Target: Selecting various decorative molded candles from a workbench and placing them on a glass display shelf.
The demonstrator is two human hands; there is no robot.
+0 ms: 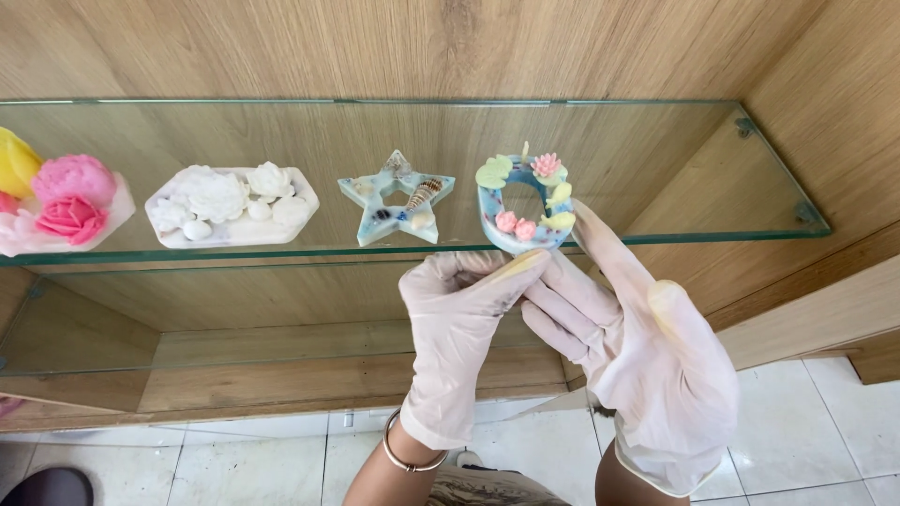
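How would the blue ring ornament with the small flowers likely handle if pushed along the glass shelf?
The ring ornament looks rigid, so it probably slides whole. The glass shelf is smooth, so it may skid easily near the front edge. Its raised flowers look delicate and could chip; the right hand touches its rim.

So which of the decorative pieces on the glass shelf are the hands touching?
The blue ring with lily pads and pink flowers, farthest right. The right hand reaches its edge; the star, white and pink pieces sit untouched.

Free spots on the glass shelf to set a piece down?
Bare glass shelf right of the ring-shaped piece, out to the corner bracket. Rear strip behind the pieces is free. Crowded on the left: star piece, white flower tray, pink flower piece, narrow gaps.
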